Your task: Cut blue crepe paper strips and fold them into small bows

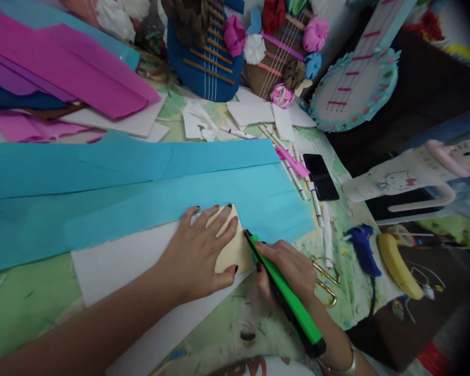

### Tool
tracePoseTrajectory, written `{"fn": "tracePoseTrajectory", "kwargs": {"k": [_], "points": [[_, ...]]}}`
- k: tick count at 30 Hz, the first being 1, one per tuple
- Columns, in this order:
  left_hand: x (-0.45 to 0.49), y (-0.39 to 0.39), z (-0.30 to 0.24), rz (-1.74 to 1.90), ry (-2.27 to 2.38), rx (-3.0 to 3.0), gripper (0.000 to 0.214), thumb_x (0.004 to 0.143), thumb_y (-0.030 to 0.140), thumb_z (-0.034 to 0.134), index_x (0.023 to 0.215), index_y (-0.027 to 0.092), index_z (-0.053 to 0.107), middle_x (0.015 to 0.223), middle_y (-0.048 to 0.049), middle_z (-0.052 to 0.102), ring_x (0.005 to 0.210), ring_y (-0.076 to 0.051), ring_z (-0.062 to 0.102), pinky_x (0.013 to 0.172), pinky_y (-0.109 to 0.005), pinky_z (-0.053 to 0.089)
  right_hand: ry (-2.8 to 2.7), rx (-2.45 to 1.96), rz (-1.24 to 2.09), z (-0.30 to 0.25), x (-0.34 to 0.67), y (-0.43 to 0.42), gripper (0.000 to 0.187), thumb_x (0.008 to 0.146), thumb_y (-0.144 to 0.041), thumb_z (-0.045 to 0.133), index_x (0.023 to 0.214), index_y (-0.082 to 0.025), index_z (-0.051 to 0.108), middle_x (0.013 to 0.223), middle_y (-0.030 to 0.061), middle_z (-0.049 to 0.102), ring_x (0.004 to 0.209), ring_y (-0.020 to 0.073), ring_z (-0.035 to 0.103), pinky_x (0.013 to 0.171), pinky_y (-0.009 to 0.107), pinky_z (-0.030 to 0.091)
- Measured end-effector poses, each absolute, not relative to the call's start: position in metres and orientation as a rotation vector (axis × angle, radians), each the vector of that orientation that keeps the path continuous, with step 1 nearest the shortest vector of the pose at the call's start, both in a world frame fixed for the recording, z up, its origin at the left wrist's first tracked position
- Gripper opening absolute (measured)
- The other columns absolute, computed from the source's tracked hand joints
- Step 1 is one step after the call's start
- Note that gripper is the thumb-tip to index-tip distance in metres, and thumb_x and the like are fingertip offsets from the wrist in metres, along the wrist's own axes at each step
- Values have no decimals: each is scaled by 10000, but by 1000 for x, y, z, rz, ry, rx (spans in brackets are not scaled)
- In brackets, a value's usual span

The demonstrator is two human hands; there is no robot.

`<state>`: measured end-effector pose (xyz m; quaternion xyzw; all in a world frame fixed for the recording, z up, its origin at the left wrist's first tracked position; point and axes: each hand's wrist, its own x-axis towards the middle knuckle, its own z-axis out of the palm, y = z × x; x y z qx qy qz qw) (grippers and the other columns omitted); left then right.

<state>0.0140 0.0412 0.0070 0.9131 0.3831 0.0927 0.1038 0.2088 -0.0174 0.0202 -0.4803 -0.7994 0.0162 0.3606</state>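
My left hand (203,250) lies flat with its fingers spread, pressing a cream-coloured square card (241,253) onto the blue crepe paper (203,180) and a white sheet (125,256) beneath. In my right hand (292,269) is a green utility knife (285,292), held at a slant. The knife's black tip touches or nearly touches the card's right edge; its blade is too small to make out. Part of the card is hidden under my left fingers.
Behind stand decorated toy guitars (207,68) and pink crepe paper (102,68). On the right are markers (313,196), a phone (320,176), gold-handled scissors (327,282), a blue glue gun (364,250), a yellow banana-shaped object (397,266) and a white tumbler (399,172).
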Motion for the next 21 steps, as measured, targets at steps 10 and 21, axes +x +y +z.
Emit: {"fn": "tracePoseTrajectory", "kwargs": {"k": [10,21], "points": [[14,41,7,267,1137,2688,644,801,466,504,1365,159,459,1510,-134,351,1324,-366,359,1049,-603,226,-2067,-1212,14,21,209,-19,376,769,-42,537,1119,-167,597,819,76,693,665,184,643,590,304,551],[14,41,6,252,1138,2692,639,810,469,485,1371,166,449,1516,-135,339,1333,-360,347,1052,-599,211,-2064,-1220,47,19,210,-22,401,741,-14,551,1113,-158,592,730,49,636,587,151,547,525,286,473]]}}
